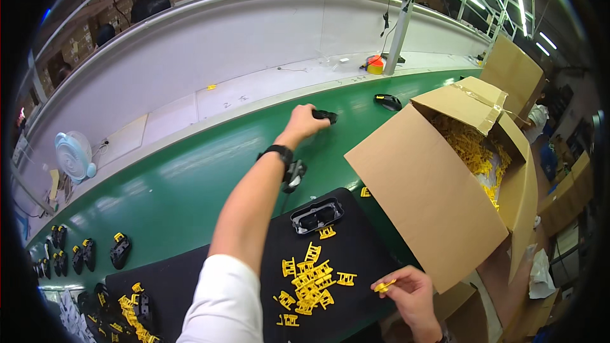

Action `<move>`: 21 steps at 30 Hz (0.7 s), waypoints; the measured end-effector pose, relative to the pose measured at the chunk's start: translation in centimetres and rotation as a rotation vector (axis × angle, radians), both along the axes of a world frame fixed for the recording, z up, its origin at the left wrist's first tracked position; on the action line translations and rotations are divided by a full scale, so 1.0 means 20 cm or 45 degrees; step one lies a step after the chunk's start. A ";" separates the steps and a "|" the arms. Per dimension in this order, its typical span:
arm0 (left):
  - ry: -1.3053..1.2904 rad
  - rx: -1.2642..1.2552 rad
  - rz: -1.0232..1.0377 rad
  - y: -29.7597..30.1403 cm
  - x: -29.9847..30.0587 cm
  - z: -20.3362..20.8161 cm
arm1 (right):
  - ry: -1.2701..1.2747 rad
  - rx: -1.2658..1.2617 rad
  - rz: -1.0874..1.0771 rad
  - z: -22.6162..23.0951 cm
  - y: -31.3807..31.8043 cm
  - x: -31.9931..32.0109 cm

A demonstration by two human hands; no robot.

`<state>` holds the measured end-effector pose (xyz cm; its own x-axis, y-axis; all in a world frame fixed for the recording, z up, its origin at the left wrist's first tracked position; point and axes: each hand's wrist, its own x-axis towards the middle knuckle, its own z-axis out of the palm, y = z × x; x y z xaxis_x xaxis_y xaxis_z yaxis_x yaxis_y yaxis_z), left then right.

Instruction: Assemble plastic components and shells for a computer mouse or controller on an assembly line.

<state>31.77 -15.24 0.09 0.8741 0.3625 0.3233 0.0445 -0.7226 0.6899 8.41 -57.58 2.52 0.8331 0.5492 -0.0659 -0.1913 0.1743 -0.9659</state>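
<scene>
My left arm stretches across the green conveyor belt [222, 164]. At its far side my left hand [305, 124] is closed on a small black plastic housing [325, 116]. Near the lower right, my right hand [410, 295] pinches a small yellow plastic clip [384, 286] between thumb and fingers. A loose pile of similar yellow clips [311, 279] lies on the black mat [254, 308], left of that hand. Beyond the pile sits an open black tray-like shell [317, 216]. Farther along the belt rests another black housing with a yellow part [387, 101].
A large open cardboard box [432, 197] full of yellow clips stands at right. Several black housings with yellow parts [119, 251] sit at left, near more yellow clips [130, 314]. A light-blue fan [73, 155] and a tape roll [375, 65] are on the white ledge. People are in the background.
</scene>
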 end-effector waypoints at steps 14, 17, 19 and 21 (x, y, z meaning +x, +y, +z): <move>-0.524 -1.338 -0.348 -0.29 -1.62 0.54 | -0.284 0.312 0.336 0.67 0.75 0.07; -0.664 -1.503 -0.461 -0.30 -1.67 0.52 | -0.302 0.314 0.486 0.62 0.99 0.11; -0.763 -1.656 -0.602 -0.28 -1.69 0.52 | -0.404 0.272 0.517 0.60 1.10 0.11; -0.852 -1.933 -0.562 -0.25 -1.69 0.47 | -0.411 0.223 0.521 0.55 1.19 0.12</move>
